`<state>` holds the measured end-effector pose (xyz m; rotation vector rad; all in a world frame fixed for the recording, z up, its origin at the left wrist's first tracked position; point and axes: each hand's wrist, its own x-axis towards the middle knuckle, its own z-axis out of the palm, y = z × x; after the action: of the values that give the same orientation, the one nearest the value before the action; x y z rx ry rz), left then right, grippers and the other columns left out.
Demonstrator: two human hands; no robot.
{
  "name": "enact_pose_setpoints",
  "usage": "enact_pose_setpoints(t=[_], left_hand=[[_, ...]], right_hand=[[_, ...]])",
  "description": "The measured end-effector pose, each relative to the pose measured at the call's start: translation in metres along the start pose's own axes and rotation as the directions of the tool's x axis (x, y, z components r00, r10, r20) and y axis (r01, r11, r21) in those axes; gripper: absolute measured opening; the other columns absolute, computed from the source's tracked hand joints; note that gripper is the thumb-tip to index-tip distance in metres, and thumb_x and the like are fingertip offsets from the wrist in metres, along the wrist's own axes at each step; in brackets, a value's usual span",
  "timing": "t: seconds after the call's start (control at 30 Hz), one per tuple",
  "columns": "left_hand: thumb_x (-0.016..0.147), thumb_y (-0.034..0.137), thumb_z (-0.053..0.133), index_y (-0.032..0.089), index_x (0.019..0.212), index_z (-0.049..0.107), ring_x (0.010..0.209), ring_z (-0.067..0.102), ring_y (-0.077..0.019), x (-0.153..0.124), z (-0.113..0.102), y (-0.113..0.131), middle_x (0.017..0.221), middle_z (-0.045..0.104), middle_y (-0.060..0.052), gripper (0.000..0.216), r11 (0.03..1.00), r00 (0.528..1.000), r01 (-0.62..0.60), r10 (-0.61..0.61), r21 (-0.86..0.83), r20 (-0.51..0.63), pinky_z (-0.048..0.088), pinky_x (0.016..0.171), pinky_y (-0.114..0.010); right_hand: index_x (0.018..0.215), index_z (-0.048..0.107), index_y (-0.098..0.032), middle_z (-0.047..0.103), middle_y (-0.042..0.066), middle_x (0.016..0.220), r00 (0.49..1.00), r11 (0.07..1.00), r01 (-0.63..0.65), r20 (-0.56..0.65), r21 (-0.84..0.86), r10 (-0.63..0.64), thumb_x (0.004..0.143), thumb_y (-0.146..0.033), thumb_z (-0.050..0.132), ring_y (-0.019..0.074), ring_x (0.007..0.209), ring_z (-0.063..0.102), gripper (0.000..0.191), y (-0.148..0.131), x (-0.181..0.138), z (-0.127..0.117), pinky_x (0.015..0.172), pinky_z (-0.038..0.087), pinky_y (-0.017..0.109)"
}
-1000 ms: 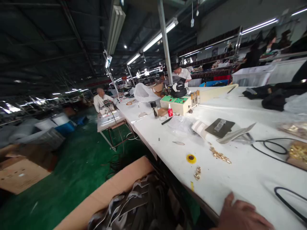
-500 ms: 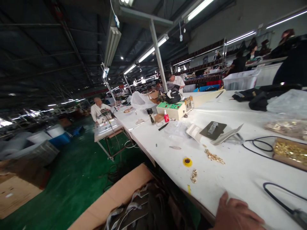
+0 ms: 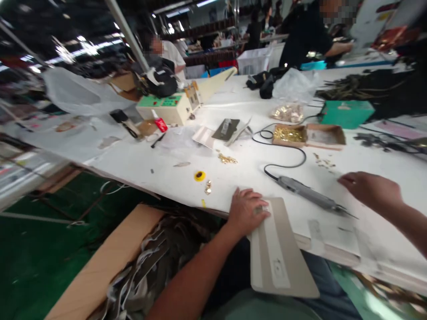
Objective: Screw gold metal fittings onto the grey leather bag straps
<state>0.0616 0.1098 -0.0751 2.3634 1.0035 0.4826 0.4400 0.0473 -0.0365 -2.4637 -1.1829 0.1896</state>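
Observation:
A flat beige panel (image 3: 290, 249) with a pale strip down its middle lies over the table's front edge, its near part overhanging my lap. My left hand (image 3: 247, 211) holds its upper left corner, thumb on top, partly covering a small metal fitting (image 3: 262, 208). To the right, my right hand (image 3: 370, 189) is above the table with its fingertips pinched together; anything between them is too small to make out. Small gold pieces (image 3: 324, 161) lie scattered just beyond those fingers. Between the hands rests a grey pen-shaped electric tool (image 3: 307, 193) with a black cord.
Two small cardboard boxes stand behind, one with gold hardware (image 3: 289, 134). Near a green box (image 3: 347, 114) are plastic bags. A yellow tape roll (image 3: 199, 176), gold pieces, a folded panel (image 3: 227, 129) and a cream machine (image 3: 163, 109) are leftward. Dark strips fill a carton (image 3: 110, 262). Co-workers sit beyond.
The view has swung right and down. Both hands now show, where only one was visible before on the bare table edge. The beige panel has come into view under my left hand.

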Motion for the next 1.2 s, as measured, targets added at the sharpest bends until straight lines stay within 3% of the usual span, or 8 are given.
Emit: enact_pose_setpoints(t=[0.1, 0.2, 0.3, 0.37, 0.43, 0.63, 0.83, 1.2], left_hand=[[0.086, 0.043, 0.08, 0.035, 0.108, 0.079, 0.139, 0.053, -0.0262, 0.002, -0.001, 0.001, 0.131, 0.075, 0.002, 0.024, 1.0, 1.0, -0.026, 0.026, -0.003, -0.002, 0.02, 0.129, -0.06], [0.086, 0.042, 0.08, 0.033, 0.108, 0.079, 0.138, 0.053, -0.0263, 0.0, -0.001, 0.003, 0.131, 0.075, 0.002, 0.024, 0.999, 0.999, -0.042, 0.042, -0.017, -0.004, 0.02, 0.129, -0.058], [0.088, 0.043, 0.079, 0.033, 0.11, 0.079, 0.139, 0.052, -0.0265, 0.0, 0.0, 0.003, 0.132, 0.074, 0.001, 0.024, 0.998, 0.998, -0.058, 0.058, -0.011, -0.011, 0.019, 0.13, -0.057], [0.088, 0.043, 0.078, 0.032, 0.112, 0.078, 0.141, 0.051, -0.0267, 0.0, 0.001, 0.002, 0.133, 0.073, 0.001, 0.026, 0.998, 0.998, -0.058, 0.058, -0.006, -0.007, 0.017, 0.13, -0.057], [0.089, 0.044, 0.077, 0.032, 0.114, 0.077, 0.141, 0.05, -0.0268, 0.0, 0.002, 0.001, 0.134, 0.073, 0.0, 0.027, 0.999, 0.999, -0.054, 0.054, -0.005, -0.001, 0.017, 0.13, -0.057], [0.09, 0.043, 0.076, 0.032, 0.114, 0.077, 0.141, 0.051, -0.0275, -0.001, 0.003, -0.002, 0.133, 0.073, 0.0, 0.026, 0.997, 0.997, -0.074, 0.074, -0.02, -0.011, 0.017, 0.13, -0.058], [0.089, 0.044, 0.077, 0.032, 0.115, 0.077, 0.141, 0.051, -0.0279, -0.001, 0.004, -0.002, 0.133, 0.073, 0.001, 0.028, 0.996, 0.997, -0.078, 0.077, -0.037, -0.017, 0.016, 0.13, -0.059], [0.091, 0.042, 0.075, 0.031, 0.111, 0.078, 0.14, 0.052, -0.0282, -0.002, -0.004, 0.002, 0.132, 0.074, -0.001, 0.022, 0.996, 0.998, -0.065, 0.064, -0.059, -0.019, 0.019, 0.13, -0.06]], right_hand=[[0.09, 0.082, -0.022, 0.079, 0.018, 0.1, 0.991, 0.988, -0.094, 0.08, -0.126, 0.105, 0.091, -0.037, 0.075, 0.0217, 0.078, 0.068, 0.017, 0.007, -0.02, -0.015, 0.065, 0.038, 0.039], [0.099, 0.081, -0.021, 0.078, 0.011, 0.085, 0.996, 0.98, -0.076, 0.068, 0.185, 0.065, 0.093, -0.036, 0.071, 0.0207, 0.075, 0.068, 0.019, -0.031, -0.052, -0.004, 0.069, 0.044, 0.032], [0.089, 0.078, -0.022, 0.076, 0.007, 0.086, 0.937, 0.865, 0.083, 0.256, 0.495, -0.236, 0.09, -0.044, 0.071, 0.0214, 0.077, 0.068, 0.023, -0.076, -0.097, 0.023, 0.072, 0.049, 0.031], [0.086, 0.076, -0.023, 0.075, 0.005, 0.089, 0.851, 0.817, 0.183, 0.328, 0.547, -0.41, 0.093, -0.048, 0.067, 0.0215, 0.082, 0.067, 0.028, -0.097, -0.121, 0.041, 0.077, 0.05, 0.031], [0.086, 0.075, -0.025, 0.073, 0.003, 0.089, 0.807, 0.806, 0.239, 0.351, 0.541, -0.475, 0.096, -0.048, 0.061, 0.0209, 0.085, 0.067, 0.029, -0.108, -0.134, 0.054, 0.081, 0.05, 0.031], [0.087, 0.076, -0.026, 0.074, 0.003, 0.092, 0.806, 0.813, 0.303, 0.32, 0.497, -0.497, 0.095, -0.042, 0.062, 0.022, 0.089, 0.068, 0.023, -0.113, -0.131, 0.065, 0.084, 0.05, 0.033], [0.088, 0.079, -0.025, 0.075, 0.003, 0.091, 0.861, 0.865, 0.201, 0.338, 0.46, -0.38, 0.089, -0.043, 0.069, 0.0213, 0.084, 0.068, 0.02, -0.114, -0.13, 0.069, 0.08, 0.05, 0.032], [0.088, 0.076, -0.026, 0.071, 0.002, 0.09, 0.782, 0.801, 0.253, 0.373, 0.543, -0.5, 0.095, -0.036, 0.063, 0.0207, 0.086, 0.066, 0.018, -0.117, -0.128, 0.067, 0.082, 0.048, 0.032]])
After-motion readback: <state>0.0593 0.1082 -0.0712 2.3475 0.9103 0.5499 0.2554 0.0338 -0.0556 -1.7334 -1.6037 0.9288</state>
